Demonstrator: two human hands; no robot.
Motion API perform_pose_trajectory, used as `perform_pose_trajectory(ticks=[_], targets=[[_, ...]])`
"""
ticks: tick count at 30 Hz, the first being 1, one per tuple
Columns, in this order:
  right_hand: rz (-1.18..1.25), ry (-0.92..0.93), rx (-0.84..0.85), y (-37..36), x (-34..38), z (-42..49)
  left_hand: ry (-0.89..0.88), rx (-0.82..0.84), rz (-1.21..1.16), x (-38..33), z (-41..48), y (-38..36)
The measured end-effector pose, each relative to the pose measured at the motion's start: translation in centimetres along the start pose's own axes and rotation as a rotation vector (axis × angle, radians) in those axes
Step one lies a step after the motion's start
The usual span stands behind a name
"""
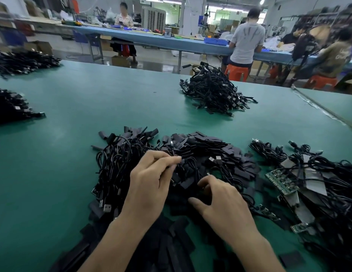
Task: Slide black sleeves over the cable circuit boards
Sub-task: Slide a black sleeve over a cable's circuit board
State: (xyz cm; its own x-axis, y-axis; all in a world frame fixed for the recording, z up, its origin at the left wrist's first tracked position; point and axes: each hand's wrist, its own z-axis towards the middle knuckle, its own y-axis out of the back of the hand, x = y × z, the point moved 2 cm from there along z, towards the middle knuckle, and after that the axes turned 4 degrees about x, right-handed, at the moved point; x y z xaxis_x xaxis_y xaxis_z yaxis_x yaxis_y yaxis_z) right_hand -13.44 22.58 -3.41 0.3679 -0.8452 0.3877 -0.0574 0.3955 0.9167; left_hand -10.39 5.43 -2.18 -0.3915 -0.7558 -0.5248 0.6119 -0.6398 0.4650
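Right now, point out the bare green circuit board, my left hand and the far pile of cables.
green circuit board point(280, 183): head view, middle of its bare face.
left hand point(151, 179): head view, back of the hand.
far cable pile point(212, 91): head view, centre of the heap.

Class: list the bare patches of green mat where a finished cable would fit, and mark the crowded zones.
Free: the wide stretch of mat between the left piles, the far pile and the centre heap; also the strip between far pile and circuit-board heap. Crowded: the centre heap under the left hand and right hand, and the circuit-board heap.
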Motion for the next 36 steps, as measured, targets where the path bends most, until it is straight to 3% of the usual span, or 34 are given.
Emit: perform_pose_trajectory(ticks=[4, 7, 14, 19, 26, 33, 36], targets=[[0.026, 0.041, 0.021, -0.4, 0.1, 0.0, 0.109, -0.064, -0.178, 0.0, -0.3, 0.1], [0.144, 0.065, -0.014, -0.8, 0.1, 0.1, 0.093, -0.099, -0.185, 0.0, -0.5, 0.2], [0.355, 0.046, -0.258, -0.6, -0.7, 0.1, 0.107, -0.122, -0.332, 0.2, -0.5, -0.2], [0.552, 0.008, -0.318, -0.5, -1.1, 0.1, 0.245, 0.016, -0.554, -0.1, -0.9, -1.1], [0.578, 0.060, -0.317, -0.5, -0.9, 0.0, 0.199, 0.172, -0.424, -0.1, -1.0, -1.6], [0.840, 0.098, -0.375, -0.4, -1.2, 0.2, 0.216, 0.398, -0.364, 0.6, -1.5, -2.1], [0.894, 0.054, -0.365, -0.5, -1.7, 0.5, 0.266, 0.401, -0.418, 1.0, -1.5, -1.9]])
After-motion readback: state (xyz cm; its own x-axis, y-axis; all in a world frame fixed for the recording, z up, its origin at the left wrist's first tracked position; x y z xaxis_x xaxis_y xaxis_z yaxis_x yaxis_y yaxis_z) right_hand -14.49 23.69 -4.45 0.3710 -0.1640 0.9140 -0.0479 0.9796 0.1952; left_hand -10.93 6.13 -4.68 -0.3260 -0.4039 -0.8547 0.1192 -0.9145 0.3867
